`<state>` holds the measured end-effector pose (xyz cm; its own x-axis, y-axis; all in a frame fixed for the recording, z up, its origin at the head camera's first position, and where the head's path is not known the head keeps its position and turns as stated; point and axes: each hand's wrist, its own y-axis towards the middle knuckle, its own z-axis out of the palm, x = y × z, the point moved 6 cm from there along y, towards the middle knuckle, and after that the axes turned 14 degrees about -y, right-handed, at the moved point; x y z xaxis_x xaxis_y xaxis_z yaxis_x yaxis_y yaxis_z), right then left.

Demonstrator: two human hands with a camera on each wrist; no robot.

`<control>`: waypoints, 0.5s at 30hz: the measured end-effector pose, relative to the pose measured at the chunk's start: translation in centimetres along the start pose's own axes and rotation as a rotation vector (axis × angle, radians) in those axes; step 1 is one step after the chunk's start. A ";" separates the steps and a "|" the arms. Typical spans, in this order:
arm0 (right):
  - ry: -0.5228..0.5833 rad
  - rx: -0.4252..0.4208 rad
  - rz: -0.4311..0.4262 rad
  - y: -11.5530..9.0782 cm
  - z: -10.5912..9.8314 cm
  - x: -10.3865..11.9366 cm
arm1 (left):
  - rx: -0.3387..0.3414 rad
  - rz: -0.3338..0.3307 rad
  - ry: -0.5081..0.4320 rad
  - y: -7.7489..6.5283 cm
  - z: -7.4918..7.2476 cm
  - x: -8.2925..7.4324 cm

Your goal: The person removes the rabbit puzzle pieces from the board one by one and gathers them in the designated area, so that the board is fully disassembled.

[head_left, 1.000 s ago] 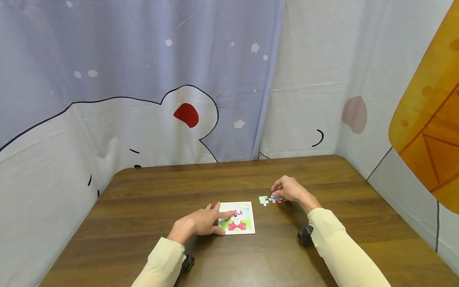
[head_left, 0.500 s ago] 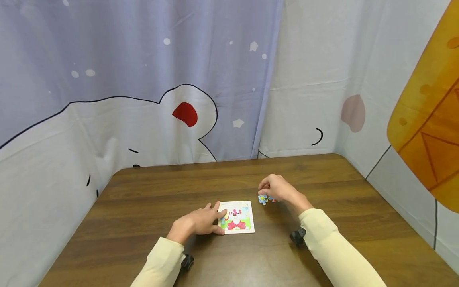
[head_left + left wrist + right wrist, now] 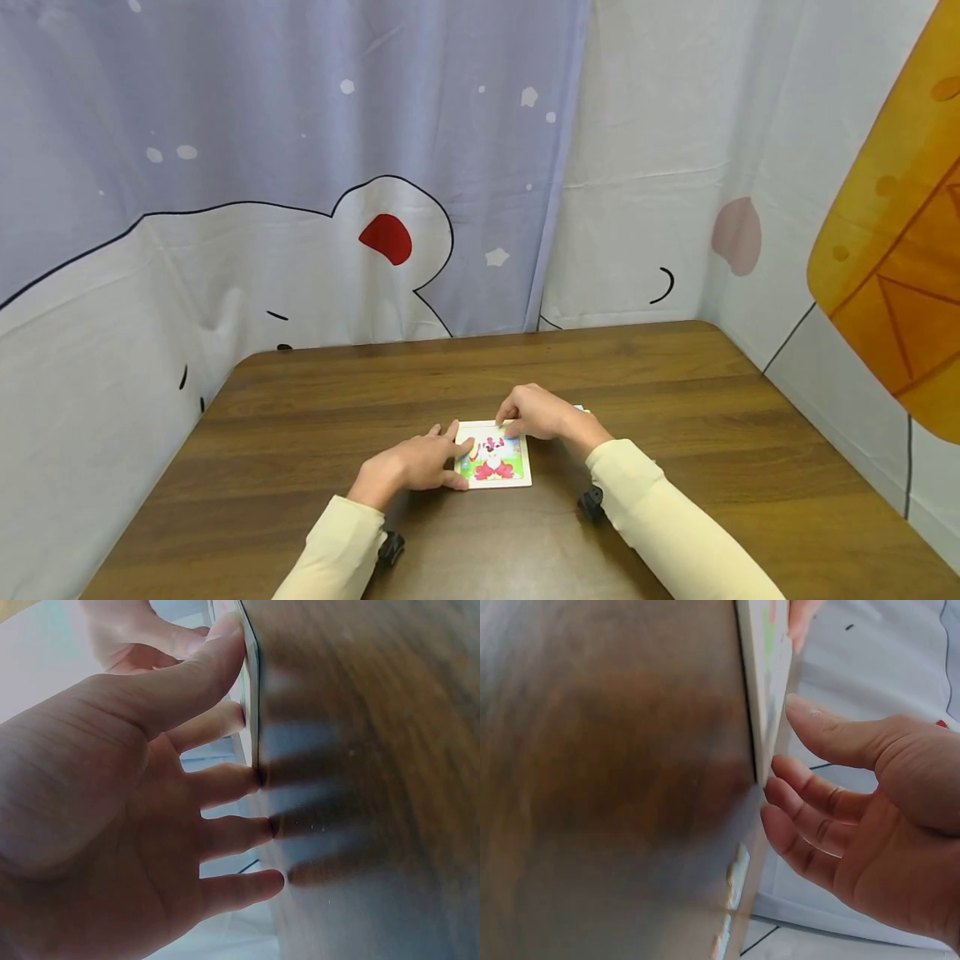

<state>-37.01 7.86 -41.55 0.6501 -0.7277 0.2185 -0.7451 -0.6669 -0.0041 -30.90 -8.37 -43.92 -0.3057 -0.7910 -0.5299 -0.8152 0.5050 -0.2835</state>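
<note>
A square jigsaw puzzle board [image 3: 492, 467] with a white rim lies on the table, its picture showing a cartoon animal in pink on green. My left hand [image 3: 416, 463] rests along its left side with spread fingers; the thumb [image 3: 225, 656] touches the board's edge. At the far right corner is my right hand [image 3: 542, 413], its thumb [image 3: 832, 735] over the board and its loosely bent fingers [image 3: 802, 817] right at the corner. Nothing shows between that thumb and those fingers. Loose puzzle pieces [image 3: 737, 877] lie on the table beyond, mostly hidden by the right hand in the head view.
The brown wooden table [image 3: 322, 400] has rounded far corners. A printed curtain [image 3: 480, 167] hangs right behind it and along the right side. Dark wrist cameras [image 3: 591, 503] sit under both sleeves.
My right hand has moved left from the loose puzzle pieces to the board's far right corner. My left hand has stayed at the board, its index finger drawn back off the picture's middle.
</note>
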 end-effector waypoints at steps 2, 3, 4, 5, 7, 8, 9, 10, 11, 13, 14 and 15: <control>-0.020 0.020 -0.002 0.2 0.4 0.2 | 0.001 -0.003 -0.003 0.0 0.0 0.0; -0.026 0.026 -0.002 0.3 0.5 0.2 | 0.001 -0.004 -0.004 0.1 0.0 0.0; -0.033 0.031 0.000 0.4 0.6 0.2 | 0.000 -0.004 -0.005 0.1 0.0 0.0; -0.042 0.033 -0.001 0.5 0.7 0.2 | -0.001 -0.005 -0.005 0.1 0.0 0.1; -0.054 0.031 -0.009 0.7 0.8 0.2 | -0.004 -0.004 -0.004 0.2 -0.1 0.1; -0.059 0.027 -0.015 0.7 0.9 0.2 | -0.004 -0.003 -0.004 0.2 -0.1 0.1; -0.064 0.027 -0.017 0.7 0.9 0.3 | -0.004 -0.001 -0.005 0.2 -0.1 0.1; -0.069 0.025 -0.022 0.8 1.0 0.3 | -0.003 -0.001 -0.005 0.1 -0.1 0.1; -0.073 0.024 -0.027 0.8 1.0 0.3 | -0.002 0.003 -0.005 0.1 -0.1 0.1; -0.083 0.020 -0.038 0.7 1.0 0.4 | -0.001 0.009 -0.005 0.0 -0.1 0.1; -0.087 0.015 -0.047 0.7 1.0 0.5 | -0.001 0.011 -0.006 0.0 -0.1 0.1; -0.093 0.011 -0.051 0.7 0.9 0.6 | -0.002 0.012 -0.005 0.0 -0.1 0.1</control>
<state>-36.98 6.82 -42.34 0.6986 -0.7041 0.1268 -0.7093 -0.7049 -0.0066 -30.99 -8.48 -43.88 -0.3133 -0.7832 -0.5370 -0.8126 0.5138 -0.2752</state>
